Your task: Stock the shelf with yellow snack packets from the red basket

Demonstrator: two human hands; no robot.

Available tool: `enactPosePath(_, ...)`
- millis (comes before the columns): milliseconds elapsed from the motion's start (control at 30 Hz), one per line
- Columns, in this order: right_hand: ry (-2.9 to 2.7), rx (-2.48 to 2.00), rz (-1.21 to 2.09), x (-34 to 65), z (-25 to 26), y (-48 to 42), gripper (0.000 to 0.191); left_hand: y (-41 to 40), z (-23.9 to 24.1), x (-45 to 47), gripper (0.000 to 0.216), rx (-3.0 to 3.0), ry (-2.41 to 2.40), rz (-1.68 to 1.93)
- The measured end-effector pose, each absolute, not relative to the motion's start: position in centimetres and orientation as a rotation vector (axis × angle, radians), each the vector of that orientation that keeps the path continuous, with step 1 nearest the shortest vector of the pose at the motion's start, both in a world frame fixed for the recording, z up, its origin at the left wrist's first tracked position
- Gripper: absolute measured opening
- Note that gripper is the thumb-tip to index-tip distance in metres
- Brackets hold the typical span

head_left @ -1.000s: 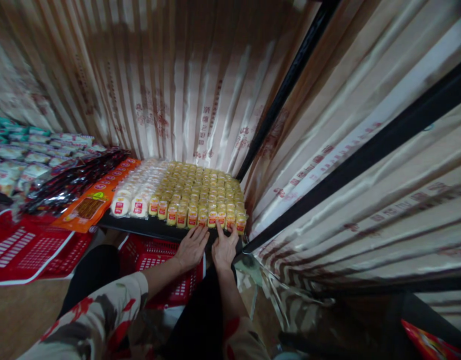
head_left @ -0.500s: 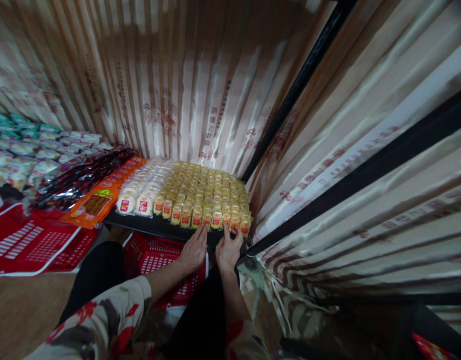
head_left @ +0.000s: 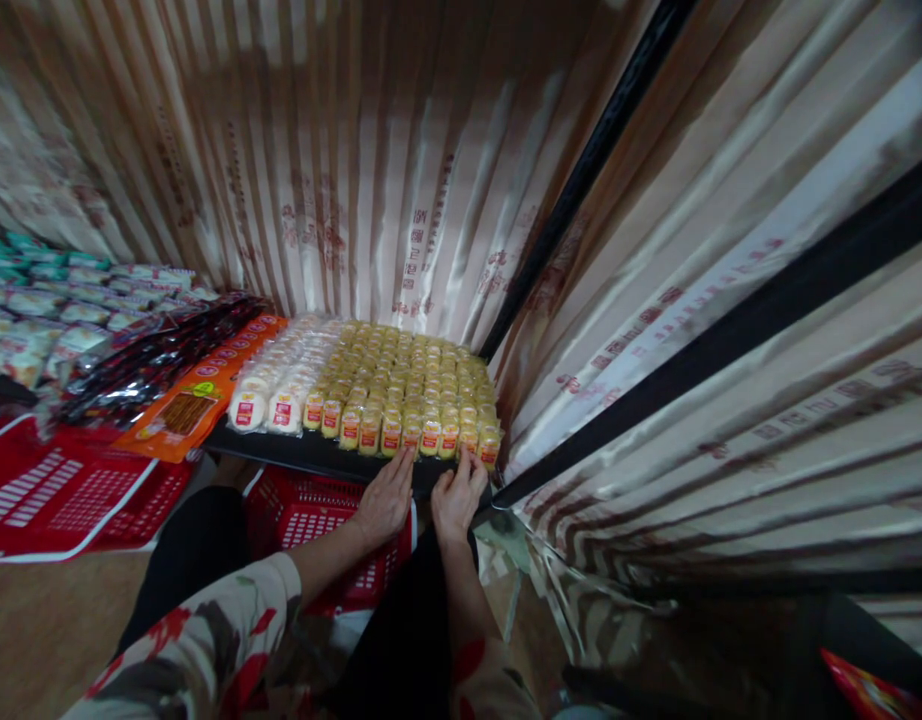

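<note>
Both hands, left hand [head_left: 386, 500] and right hand [head_left: 456, 497], rest fingers spread, holding nothing, against the near row of yellow snack packs [head_left: 408, 385] on the black shelf [head_left: 296, 450]. I'd nudge gently, keeping rows square.

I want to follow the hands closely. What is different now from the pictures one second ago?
Little changed. The right hand curled its pointing finger down and now rests its fingertips at the front row of yellow packets. The left hand stayed flat at the shelf edge, fingertips by the same row. The white packets and red basket stayed as they were.
</note>
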State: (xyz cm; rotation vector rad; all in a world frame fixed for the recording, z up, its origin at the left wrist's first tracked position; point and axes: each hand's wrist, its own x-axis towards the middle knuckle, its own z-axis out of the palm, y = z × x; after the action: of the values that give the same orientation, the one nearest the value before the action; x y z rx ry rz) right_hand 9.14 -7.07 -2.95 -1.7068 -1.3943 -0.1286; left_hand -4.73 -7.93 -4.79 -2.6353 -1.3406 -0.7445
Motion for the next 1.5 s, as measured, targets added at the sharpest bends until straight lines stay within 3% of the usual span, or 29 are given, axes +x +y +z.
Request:
enactPosePath(233, -1.602, -1.449, -0.076, 8.9, -2.6, -8.0, 0.047, -8.1, -4.6, -5.2, 0.046, -2.661, -1.271, -0.794)
enactPosePath(600, -1.901, -1.18, 0.115, 3.3, -3.4, -8.8, 0.057, -8.6, -3.7, -9.4, 0.047, -2.478, -1.391, -0.923)
enactPosePath(900, -1.89, -1.357, 0.151, 1.0, -4.4, -7.2, 0.069, -7.1, -4.3, -11.2, 0.05, -2.472, -1.487, -0.868)
enactPosePath(1500, -1.871, -1.299, 0.125, 0.8, -3.6, -7.2, 0.058, -6.7, -4.5, -11.6, 0.046, -2.52, -1.48, -0.917)
